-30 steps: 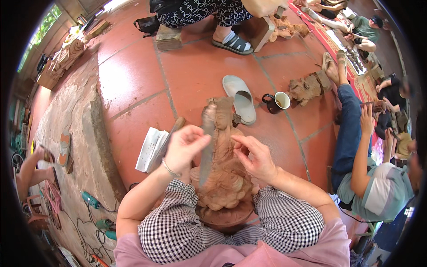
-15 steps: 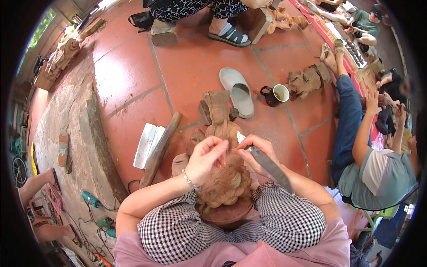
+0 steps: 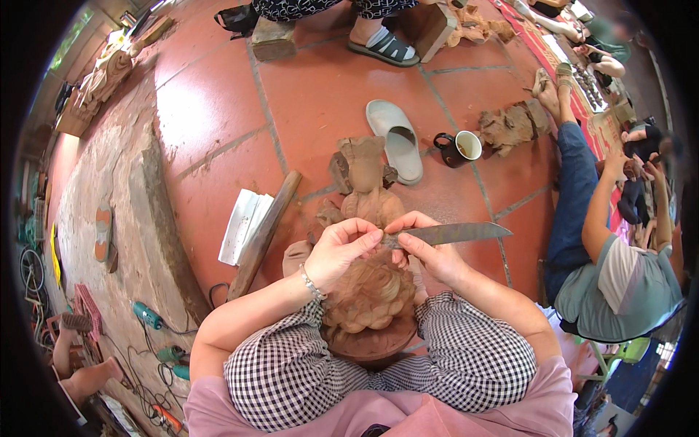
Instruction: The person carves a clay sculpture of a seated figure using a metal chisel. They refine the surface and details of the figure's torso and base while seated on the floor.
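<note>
A knife (image 3: 466,232) with a flat, worn grey blade lies almost level, its tip pointing right. My right hand (image 3: 438,261) pinches it at its inner end between thumb and fingers. My left hand (image 3: 336,255), a bracelet at its wrist, is closed in a pinch right at that same end. Whatever sits between its fingertips is too small to make out. Both hands are above a carved wooden figure (image 3: 369,295) that stands between my knees. Its head (image 3: 365,172) points away from me, and the hands cover part of its middle.
Left of the figure lie a wooden stick (image 3: 263,237) and folded white paper (image 3: 242,224). Beyond it are a grey slipper (image 3: 400,146), a dark mug (image 3: 457,149) and a rough wood block (image 3: 515,127). A large slab (image 3: 156,226) holds power tools (image 3: 147,315). A person (image 3: 615,288) sits at right.
The knife has swung from slanting down toward my lap to lying level, tip to the right. My left hand has come over to meet my right fingers at its inner end.
</note>
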Demonstrator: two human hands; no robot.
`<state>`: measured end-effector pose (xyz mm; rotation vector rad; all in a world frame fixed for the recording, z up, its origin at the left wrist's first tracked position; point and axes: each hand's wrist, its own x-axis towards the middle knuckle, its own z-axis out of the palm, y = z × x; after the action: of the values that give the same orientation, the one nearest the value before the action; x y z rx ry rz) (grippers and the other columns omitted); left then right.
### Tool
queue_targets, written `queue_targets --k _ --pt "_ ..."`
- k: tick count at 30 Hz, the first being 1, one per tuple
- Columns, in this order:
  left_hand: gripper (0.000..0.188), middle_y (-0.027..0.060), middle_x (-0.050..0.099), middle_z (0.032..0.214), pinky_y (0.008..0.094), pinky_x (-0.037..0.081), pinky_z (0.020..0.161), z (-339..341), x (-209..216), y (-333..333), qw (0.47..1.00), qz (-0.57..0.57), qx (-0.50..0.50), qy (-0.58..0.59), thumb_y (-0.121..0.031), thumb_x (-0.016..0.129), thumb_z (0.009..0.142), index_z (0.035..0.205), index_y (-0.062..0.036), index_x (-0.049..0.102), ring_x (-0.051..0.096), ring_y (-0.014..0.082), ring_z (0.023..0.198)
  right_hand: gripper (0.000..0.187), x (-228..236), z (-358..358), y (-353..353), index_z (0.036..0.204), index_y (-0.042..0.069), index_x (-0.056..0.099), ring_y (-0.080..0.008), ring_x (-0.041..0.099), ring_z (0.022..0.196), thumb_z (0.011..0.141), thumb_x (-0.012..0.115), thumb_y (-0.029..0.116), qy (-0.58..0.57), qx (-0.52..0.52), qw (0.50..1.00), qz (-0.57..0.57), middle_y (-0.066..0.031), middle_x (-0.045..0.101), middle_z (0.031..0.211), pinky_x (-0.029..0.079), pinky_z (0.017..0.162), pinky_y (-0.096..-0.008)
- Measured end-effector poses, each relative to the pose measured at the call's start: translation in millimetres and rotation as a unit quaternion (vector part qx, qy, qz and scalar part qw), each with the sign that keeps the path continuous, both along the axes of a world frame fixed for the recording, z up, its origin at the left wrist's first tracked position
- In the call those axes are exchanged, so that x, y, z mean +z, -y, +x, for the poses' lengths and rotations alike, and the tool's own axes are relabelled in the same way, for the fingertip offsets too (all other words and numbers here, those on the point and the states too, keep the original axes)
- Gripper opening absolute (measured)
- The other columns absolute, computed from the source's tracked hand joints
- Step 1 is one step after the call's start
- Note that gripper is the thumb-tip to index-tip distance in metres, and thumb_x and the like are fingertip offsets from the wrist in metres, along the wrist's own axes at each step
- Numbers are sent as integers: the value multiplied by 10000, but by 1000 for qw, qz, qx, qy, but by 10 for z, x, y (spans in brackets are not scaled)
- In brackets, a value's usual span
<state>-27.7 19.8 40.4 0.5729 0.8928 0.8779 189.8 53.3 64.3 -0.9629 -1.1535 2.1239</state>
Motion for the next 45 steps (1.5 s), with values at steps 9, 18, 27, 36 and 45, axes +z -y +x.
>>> queue_targets --k 9,18,27,36,45 --pt "210 -21 671 851 207 450 728 -12 -25 35 999 39 2 -35 -275 631 993 1004 -68 663 580 52 792 233 39 -41 5 1182 35 587 -56 599 768 991 608 168 31 19 998 42 -4 656 837 488 670 -209" --pt "206 -3 662 887 214 462 765 14 17 49 993 88 -16 -71 -231 620 1001 998 -27 652 580 52 834 217 33 -36 -17 1163 41 607 -55 606 783 981 619 159 39 19 999 16 -1 655 847 491 677 -205" --pt "270 15 685 833 237 500 752 1 -21 46 993 83 -6 -88 -256 576 1023 977 -8 670 608 70 800 256 -77 -1 -17 1177 33 586 -58 597 763 985 621 197 6 0 999 -39 -13 654 886 488 660 -208" --pt "321 22 686 858 234 468 742 6 -44 33 999 15 17 -37 -309 497 1052 998 -46 672 606 85 792 262 -112 45 -28 1174 40 591 -78 606 755 982 630 214 0 -28 996 -87 -26 661 896 498 689 -233" --pt "225 -22 649 823 200 444 719 38 -81 38 997 57 -13 -44 -254 606 1008 946 -47 668 559 42 779 258 -159 67 -38 1164 24 562 -105 627 768 967 640 172 -2 -25 995 -93 -65 662 929 522 649 -229"
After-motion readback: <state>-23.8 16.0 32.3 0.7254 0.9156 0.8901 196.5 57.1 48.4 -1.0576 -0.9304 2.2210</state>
